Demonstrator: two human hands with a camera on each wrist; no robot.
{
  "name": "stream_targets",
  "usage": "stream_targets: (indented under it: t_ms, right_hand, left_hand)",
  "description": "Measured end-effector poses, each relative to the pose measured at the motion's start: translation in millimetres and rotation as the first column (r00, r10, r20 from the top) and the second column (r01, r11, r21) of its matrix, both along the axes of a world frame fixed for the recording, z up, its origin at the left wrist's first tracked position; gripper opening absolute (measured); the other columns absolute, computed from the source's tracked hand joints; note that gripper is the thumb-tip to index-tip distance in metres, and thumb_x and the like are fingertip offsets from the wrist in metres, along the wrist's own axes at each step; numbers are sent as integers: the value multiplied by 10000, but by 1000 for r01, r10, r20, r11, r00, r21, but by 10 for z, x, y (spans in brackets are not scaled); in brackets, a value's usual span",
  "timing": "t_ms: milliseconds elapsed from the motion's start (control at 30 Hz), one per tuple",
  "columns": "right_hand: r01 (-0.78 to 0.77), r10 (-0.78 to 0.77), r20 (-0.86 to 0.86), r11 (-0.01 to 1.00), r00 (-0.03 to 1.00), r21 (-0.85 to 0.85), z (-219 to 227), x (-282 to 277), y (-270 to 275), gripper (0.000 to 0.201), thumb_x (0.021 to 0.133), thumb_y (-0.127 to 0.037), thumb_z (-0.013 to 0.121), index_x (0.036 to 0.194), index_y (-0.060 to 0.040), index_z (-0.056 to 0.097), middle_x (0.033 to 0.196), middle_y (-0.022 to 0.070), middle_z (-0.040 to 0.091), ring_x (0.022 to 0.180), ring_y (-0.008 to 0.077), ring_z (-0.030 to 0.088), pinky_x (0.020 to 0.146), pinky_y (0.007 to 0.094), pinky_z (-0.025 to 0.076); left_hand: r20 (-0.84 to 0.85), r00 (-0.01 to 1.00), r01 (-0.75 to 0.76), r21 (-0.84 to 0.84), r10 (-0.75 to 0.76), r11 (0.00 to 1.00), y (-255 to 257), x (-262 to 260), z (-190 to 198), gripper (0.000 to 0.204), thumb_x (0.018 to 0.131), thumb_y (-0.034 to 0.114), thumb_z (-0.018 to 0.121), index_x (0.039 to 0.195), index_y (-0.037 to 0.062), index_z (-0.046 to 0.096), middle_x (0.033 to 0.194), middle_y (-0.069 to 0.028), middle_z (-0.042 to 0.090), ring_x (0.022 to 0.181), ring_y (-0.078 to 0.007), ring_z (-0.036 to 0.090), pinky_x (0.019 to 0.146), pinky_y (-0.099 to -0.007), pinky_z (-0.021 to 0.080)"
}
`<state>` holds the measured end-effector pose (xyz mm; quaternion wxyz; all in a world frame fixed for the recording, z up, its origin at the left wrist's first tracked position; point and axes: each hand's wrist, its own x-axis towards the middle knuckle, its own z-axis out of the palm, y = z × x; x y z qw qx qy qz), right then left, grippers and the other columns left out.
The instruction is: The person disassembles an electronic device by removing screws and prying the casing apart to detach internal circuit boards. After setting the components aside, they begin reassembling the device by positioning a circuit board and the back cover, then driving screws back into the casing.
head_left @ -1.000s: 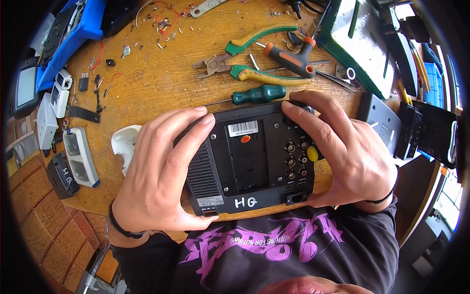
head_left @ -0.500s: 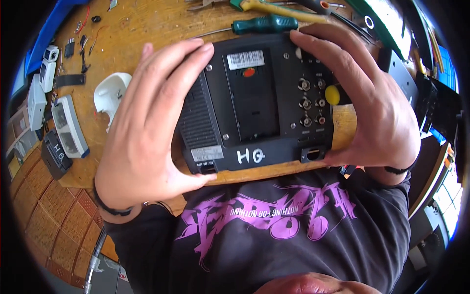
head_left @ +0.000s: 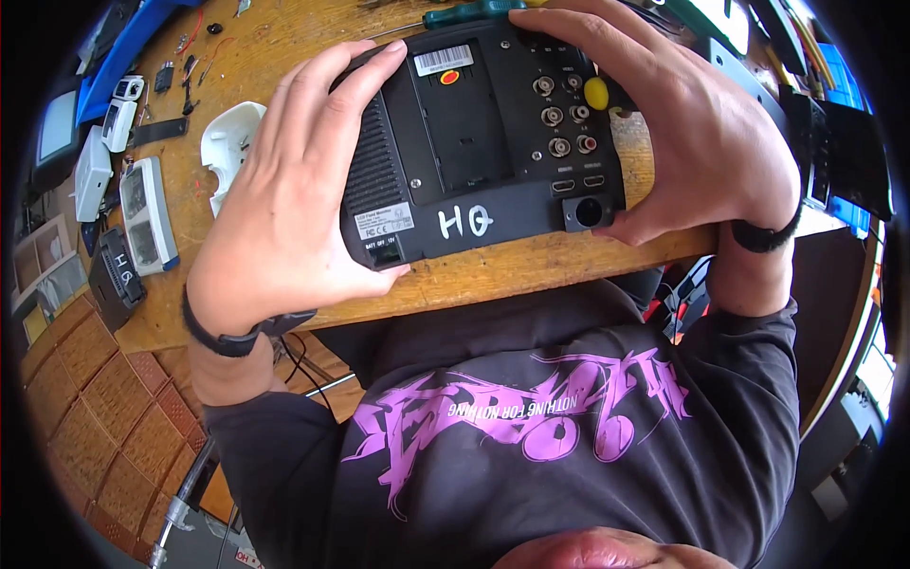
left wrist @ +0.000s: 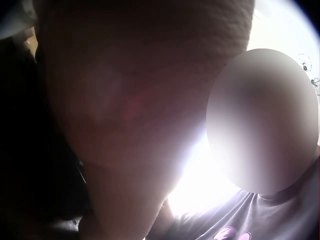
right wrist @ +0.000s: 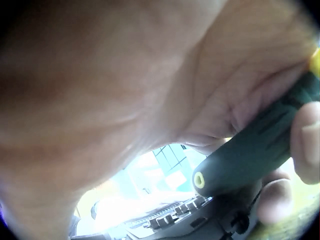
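A black LCD field monitor (head_left: 519, 194) lies back side up between both hands at the bench's front edge. It has a sunken battery plate, a row of round sockets and "HQ" written in white. My left hand (head_left: 284, 199) grips its vented side, fingers over the back and thumb at the lower edge. On the socket side, my right hand (head_left: 706, 133) holds it by the far edge and lower corner. Tucked in that hand is a dark green tool handle (right wrist: 250, 150) with a yellow end (head_left: 596, 93). A green-handled screwdriver (head_left: 474, 11) lies just beyond the monitor.
On the wooden bench (head_left: 474, 280) a white plastic shell (head_left: 227, 142) sits left of my left hand. Farther left are a white-framed device (head_left: 149, 218), a black "HQ" part (head_left: 116, 267) and small scraps. Black parts (head_left: 834, 152) stand at the right.
The head view has shifted, so the bench now sits higher in the frame. Both hands keep their hold on the monitor, which appears farther from my body and slightly turned.
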<state>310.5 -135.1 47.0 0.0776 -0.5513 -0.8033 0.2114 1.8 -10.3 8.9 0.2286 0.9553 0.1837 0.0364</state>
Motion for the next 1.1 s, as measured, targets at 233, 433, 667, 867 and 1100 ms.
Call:
stream_targets:
  t_ms: [233, 433, 667, 867, 1100]
  right_hand:
    - [-27, 31, -22, 988, 999, 155, -219, 186, -53, 1315, 565, -379, 1059, 1676, 19, 482, 1582, 256, 619, 1367, 420, 711, 1147, 462, 604]
    - [-66, 84, -76, 974, 994, 218, -157, 247, 19, 1193, 520, -425, 1047, 1575, -30, 655, 1646, 246, 615, 1496, 458, 646, 1236, 520, 538]
    - [-81, 200, -260, 911, 945, 405, -244, 213, 60, 659, 812, -362, 1038, 1262, 55, 796, 1241, 208, 833, 1133, 387, 828, 1009, 424, 644]
    - [112, 77, -394, 893, 916, 435, -277, 201, 43, 621, 789, -308, 1077, 1250, 1, 800, 1222, 146, 865, 1105, 338, 850, 964, 396, 652]
    - [239, 21, -511, 867, 859, 438, -304, 156, 69, 541, 781, -275, 1097, 1162, -8, 823, 1181, 142, 879, 1081, 295, 864, 970, 380, 651]
  left_hand:
    - [18, 998, 59, 47, -60, 997, 90, -47, 85, 1334, 521, 201, 1008, 1731, 48, 467, 1703, -237, 520, 1582, -481, 520, 1311, -534, 449]
    - [52, 991, 123, 13, -123, 992, 258, -135, 105, 1296, 572, 399, 935, 1704, -36, 477, 1692, -297, 543, 1594, -501, 517, 1318, -536, 426]
    - [142, 974, 201, -157, -179, 967, 517, -279, 59, 1303, 744, 773, 714, 1624, -166, 512, 1621, -369, 613, 1529, -518, 600, 1294, -537, 435]
    - [560, 797, 58, -444, 227, 894, 275, -102, 45, 828, 1062, 540, 760, 1571, -84, 569, 1461, -274, 748, 1397, -356, 736, 1206, -459, 569]
    - [695, 711, 129, 24, -109, 991, 432, -41, -138, 680, 881, 276, 1040, 1377, -21, 683, 1344, -241, 772, 1265, -366, 805, 1054, -448, 665]
